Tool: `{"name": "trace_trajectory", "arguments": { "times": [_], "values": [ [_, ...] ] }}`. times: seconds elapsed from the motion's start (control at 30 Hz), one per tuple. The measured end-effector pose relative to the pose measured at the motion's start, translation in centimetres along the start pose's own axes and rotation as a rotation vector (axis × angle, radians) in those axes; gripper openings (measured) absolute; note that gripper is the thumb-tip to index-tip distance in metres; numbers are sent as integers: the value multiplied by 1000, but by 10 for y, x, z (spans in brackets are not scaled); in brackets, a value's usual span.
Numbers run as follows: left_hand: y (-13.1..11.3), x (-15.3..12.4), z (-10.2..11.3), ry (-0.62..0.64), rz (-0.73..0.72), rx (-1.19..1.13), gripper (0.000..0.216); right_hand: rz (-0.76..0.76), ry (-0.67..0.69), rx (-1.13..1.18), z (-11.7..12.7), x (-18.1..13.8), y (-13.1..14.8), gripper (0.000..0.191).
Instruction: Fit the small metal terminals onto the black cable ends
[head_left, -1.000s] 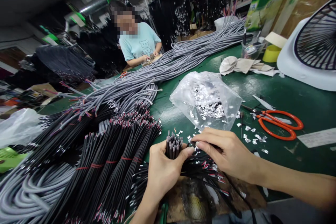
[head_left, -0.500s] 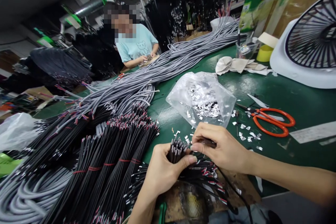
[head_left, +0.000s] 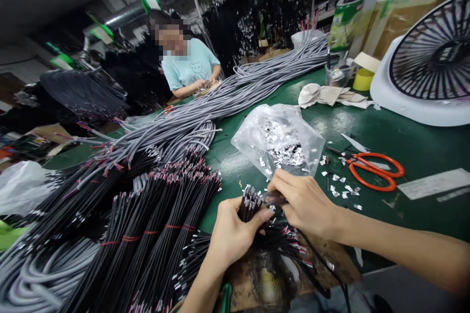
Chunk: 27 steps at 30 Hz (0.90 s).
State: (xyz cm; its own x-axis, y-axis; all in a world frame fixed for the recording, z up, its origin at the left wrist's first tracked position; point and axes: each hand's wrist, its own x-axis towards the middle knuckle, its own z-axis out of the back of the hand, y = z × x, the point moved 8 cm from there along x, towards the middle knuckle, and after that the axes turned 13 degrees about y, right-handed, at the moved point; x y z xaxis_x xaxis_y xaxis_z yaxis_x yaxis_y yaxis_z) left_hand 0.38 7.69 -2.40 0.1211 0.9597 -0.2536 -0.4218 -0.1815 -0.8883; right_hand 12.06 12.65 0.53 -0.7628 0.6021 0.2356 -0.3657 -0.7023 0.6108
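Note:
My left hand (head_left: 233, 230) is closed around a bundle of short black cables (head_left: 251, 204), their grey tips pointing up. Close beside it on the right, my right hand (head_left: 303, 200) pinches a dark slim tool (head_left: 274, 199) whose end reaches the bundle's edge; its exact kind is partly hidden by the fingers. Beneath the hands lie more loose black cables with red and white wire ends (head_left: 290, 242). A clear plastic bag (head_left: 249, 139) of small silver metal pieces (head_left: 290, 154) lies just beyond my right hand.
Tied bundles of black cables (head_left: 147, 244) fill the left side. Long grey cables (head_left: 235, 90) cross the green table (head_left: 227, 171). Orange-handled scissors (head_left: 378, 171) and scattered metal bits lie right, near a white fan (head_left: 404, 93). A co-worker (head_left: 191, 66) sits opposite.
My right hand has turned, and the tool's end now shows against the bundle. My left hand with the cables has shifted slightly right. The view has moved a little.

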Motion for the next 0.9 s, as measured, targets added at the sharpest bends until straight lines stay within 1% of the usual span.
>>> {"name": "trace_trajectory", "arguments": {
  "times": [0.03,0.07,0.13,0.17,0.23,0.3,0.33,0.37,0.43,0.5,0.57,0.63,0.67,0.7,0.73,0.77,0.83,0.9],
  "values": [
    [1,0,0,0,0,-14,26,-13,-69,-81,9,0,-3,13],
    [1,0,0,2,-3,-26,26,-65,-186,-116,23,-2,-10,13],
    [-2,0,2,-5,-19,-16,26,-147,-373,-129,46,-7,-22,12],
    [-3,0,3,-10,-26,-6,26,-142,-396,-109,50,-7,-24,13],
    [-6,0,4,-1,-39,0,27,-19,-193,-60,36,2,-17,11],
    [-6,1,4,23,-51,14,28,118,25,-29,14,5,-3,6],
    [-5,1,3,29,-56,30,28,147,74,-41,6,4,2,5],
    [-4,2,3,25,-59,51,27,150,95,-73,0,2,5,8],
    [-1,3,5,-13,-57,102,25,112,76,-162,-4,0,6,13],
    [0,3,7,-48,-53,134,23,80,64,-158,-4,-1,4,15],
    [0,3,6,-18,-44,94,20,92,122,33,-7,0,2,12],
    [-2,3,2,46,-34,-1,17,129,240,302,-14,2,2,13],
    [-3,2,1,63,-30,-44,16,141,285,393,-17,3,3,15],
    [-5,1,2,61,-27,-70,15,138,293,423,-16,3,4,15],
    [-6,1,3,46,-28,-78,15,118,252,386,-11,4,2,13],
    [-6,1,4,28,-30,-73,16,80,164,295,-2,4,-1,11],
    [-5,1,4,10,-24,-35,17,-25,-88,42,24,0,-9,10],
    [-3,2,4,-2,-21,21,19,-111,-301,-128,47,-8,-15,17]
  ]
}}
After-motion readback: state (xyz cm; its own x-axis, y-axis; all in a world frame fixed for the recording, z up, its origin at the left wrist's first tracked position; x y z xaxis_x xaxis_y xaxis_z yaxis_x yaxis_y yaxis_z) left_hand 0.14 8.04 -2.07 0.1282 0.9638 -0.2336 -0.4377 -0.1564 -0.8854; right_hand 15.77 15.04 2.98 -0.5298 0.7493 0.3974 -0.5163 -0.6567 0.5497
